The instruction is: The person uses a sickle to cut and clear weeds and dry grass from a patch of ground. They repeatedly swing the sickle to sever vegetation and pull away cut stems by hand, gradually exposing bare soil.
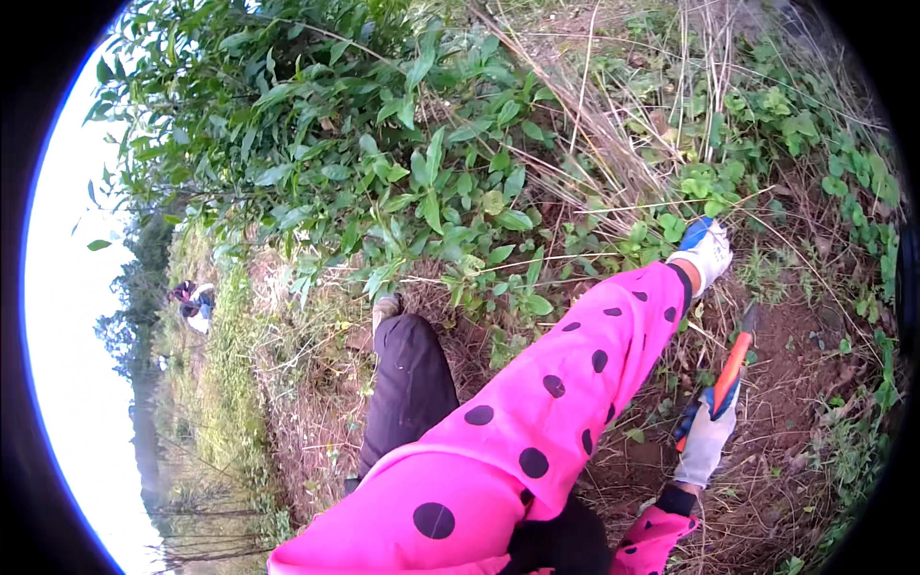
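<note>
My left hand [707, 253], in a white glove with blue on the palm side, is down among low green weeds [709, 187] and dry stalks. Its fingers are curled closed, and whatever they grip is hidden by the hand and leaves. Nearer to me, my right hand [711, 436], gloved in the same white and blue, is wrapped round an orange-handled hand tool [734, 362]. The tool's narrow grey metal end points away from me, low over the brown soil [795, 355]. Both arms wear pink sleeves with black dots.
A leafy green bush [383, 144] fills the upper left, close to my left arm. Dry grass stems [604, 134] lean beside it. My dark-trousered leg [407, 383] is on the straw-strewn ground. Far left, another person [195, 305] is on the grassy slope.
</note>
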The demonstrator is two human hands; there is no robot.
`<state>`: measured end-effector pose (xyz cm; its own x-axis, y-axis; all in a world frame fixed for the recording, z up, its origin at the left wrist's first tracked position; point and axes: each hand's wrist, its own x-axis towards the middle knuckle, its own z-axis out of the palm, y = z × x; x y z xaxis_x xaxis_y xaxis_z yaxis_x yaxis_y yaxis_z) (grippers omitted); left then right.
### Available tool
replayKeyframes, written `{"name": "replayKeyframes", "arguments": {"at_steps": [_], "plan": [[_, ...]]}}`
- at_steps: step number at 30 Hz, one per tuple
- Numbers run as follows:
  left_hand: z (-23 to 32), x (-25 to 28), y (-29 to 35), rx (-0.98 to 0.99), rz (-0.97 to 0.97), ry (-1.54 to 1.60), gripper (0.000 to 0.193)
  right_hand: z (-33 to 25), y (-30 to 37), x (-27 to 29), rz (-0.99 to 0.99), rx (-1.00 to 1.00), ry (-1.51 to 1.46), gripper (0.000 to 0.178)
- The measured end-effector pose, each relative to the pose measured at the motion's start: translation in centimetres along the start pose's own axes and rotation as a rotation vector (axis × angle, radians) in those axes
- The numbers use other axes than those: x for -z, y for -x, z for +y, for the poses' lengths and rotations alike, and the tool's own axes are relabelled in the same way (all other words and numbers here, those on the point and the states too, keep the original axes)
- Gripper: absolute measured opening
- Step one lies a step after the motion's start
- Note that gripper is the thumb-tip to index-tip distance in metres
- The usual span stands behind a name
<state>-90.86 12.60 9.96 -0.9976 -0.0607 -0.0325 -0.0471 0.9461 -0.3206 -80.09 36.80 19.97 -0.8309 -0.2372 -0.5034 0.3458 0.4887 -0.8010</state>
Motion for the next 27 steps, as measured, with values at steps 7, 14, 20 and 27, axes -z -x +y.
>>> {"name": "replayKeyframes", "arguments": {"at_steps": [7, 14, 20, 27], "plan": [[1.2, -2.3, -1.6, 0.134, 0.162, -0.069, 0.015, 2.3, -8.9, 2.8, -0.133, 0.05, 0.293, 0.035], [2.2, 3.2, 7.1, -0.023, 0.11, 0.352, 0.032, 1.6, 6.8, 3.3, -0.029, -0.241, -0.105, 0.04], [2.5, 7.1, 14.3, -0.03, -0.048, 0.27, 0.039, 5.9, 12.4, 2.9, -0.01, -0.194, -0.18, 0.039], [4.6, 8.9, 24.6, -0.066, -0.203, 0.373, 0.044, 5.7, 15.6, 5.5, -0.085, -0.372, -0.31, 0.056]]}}
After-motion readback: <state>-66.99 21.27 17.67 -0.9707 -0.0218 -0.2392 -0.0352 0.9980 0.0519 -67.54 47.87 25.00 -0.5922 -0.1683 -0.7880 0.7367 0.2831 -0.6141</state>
